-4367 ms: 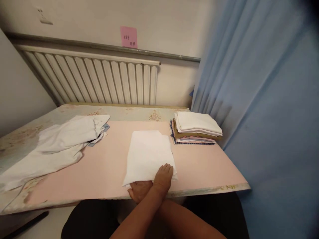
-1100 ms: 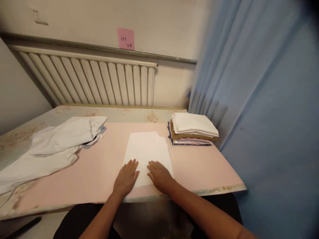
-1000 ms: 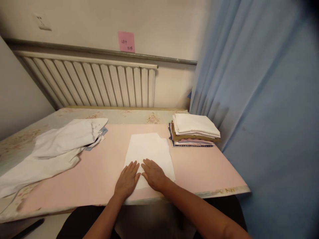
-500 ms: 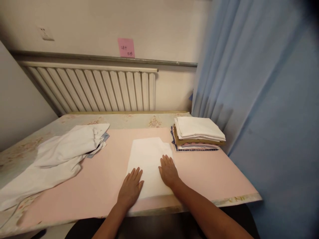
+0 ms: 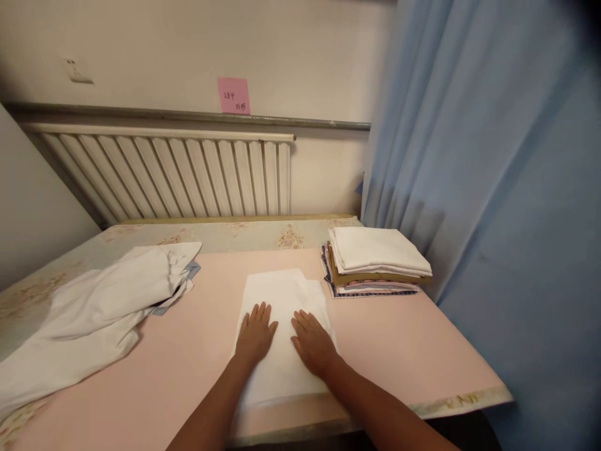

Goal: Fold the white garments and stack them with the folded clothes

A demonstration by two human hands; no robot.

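A folded white cloth (image 5: 282,373) lies flat on the pink table cover in front of me. On its left part rests my left hand (image 5: 256,332), palm down with the fingers stretched forward. My right hand (image 5: 312,338) lies flat on the right part of the same cloth, fingers extended and slightly spread. Neither hand grips anything. A gap of bare white fabric separates the two hands. Some of the cloth is hidden under my hands and forearms.
Loose, rumpled white garments (image 5: 103,307) are heaped at the left. A stack of folded fabrics (image 5: 378,260), white on top, stands back right beside a blue curtain (image 5: 469,156). Behind the table (image 5: 399,351) are a radiator (image 5: 188,172) and a wall with a pink note (image 5: 233,95).
My left hand has slid forward and to the right, further onto the white cloth. My right hand stays flat on it, slightly lower in view. The camera view has tilted up a little.
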